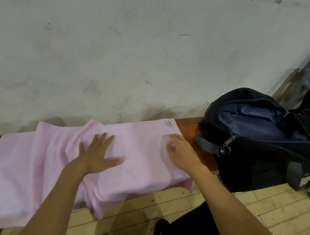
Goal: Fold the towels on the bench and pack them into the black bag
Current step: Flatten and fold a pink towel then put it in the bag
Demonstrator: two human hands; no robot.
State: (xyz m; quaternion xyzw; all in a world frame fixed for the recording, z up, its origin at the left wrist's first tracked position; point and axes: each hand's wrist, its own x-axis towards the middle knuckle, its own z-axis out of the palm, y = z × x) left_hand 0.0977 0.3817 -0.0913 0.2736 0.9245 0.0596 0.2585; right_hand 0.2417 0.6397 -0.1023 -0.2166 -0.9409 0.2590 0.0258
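Lying across the brown wooden tabletop (190,132), the pink towel (134,153) is soft terry cloth, limp and light by the look of it, and it will drape and slump rather than hold any crease by itself. Its upper layer is partly folded over a wider layer that spreads to the left, and its near edge hangs over the front of the tabletop toward the tiled floor (259,210). A small white tag (169,123) sits at its far right corner.

The left hand (97,154) lies flat with fingers spread, pressing the middle of the towel. The right hand (181,151) rests near the towel's right edge, its fingers bent down onto the cloth; whether they pinch it I cannot tell.

Corners and folded edges look like the best places to take hold, since the nap gives grip and the cloth should not slip.

The black bag (257,149) stands just to the right on the same tabletop, apart from the towel, its main zip open on a smooth blue lining, with grey straps and a metal zip pull.
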